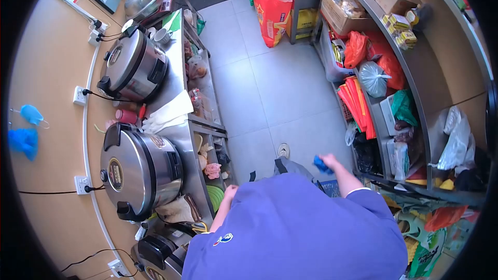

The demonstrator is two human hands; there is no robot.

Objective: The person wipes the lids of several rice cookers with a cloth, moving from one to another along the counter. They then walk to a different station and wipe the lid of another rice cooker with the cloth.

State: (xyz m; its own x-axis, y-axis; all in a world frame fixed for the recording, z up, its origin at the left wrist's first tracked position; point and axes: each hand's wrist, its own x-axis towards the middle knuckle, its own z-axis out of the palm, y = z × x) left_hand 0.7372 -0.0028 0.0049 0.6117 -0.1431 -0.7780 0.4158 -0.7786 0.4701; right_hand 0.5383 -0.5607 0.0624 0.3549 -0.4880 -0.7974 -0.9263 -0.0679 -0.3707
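My right hand (330, 161) is closed around a crumpled blue cloth (321, 165), held out over the floor on the right of my body. My left hand (231, 191) is low at my left side, near the edge of the steel counter. Its fingers look curled; whether anything is in them is hidden. Close to it on the lower shelf is a bright green round stack or coil (216, 197). My purple shirt (295, 228) fills the bottom of the view, and one shoe (283, 150) shows on the tiles.
Large steel cookers (140, 171) line the counter on the left, with white gloves (168, 114) between two of them. Steel shelves (384, 36) on the right carry bags and boxes. A red sack (272, 13) stands ahead on the grey tiled floor (249, 83).
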